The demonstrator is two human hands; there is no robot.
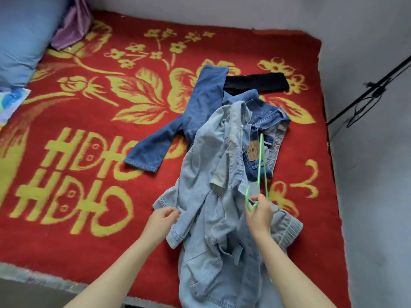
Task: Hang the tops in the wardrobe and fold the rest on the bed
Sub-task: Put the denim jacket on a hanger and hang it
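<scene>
Denim is lying heaped near the bed's (73,165) right edge. The pale shirt (213,196) looks soft, floppy, fairly heavy. The left hand (163,216) is pinching its hem; the right hand (259,210) is gripping a stiff green hanger (260,165). Shoulders probably suit gripping best.

Right hand (259,210) grips green hanger (260,165) at its hook, over pale denim shirt (213,196). Left hand (162,221) pinches the shirt's hem at 9 o'clock. Dark jeans (200,107) lie at 12 o'clock on red bed (89,107).
</scene>
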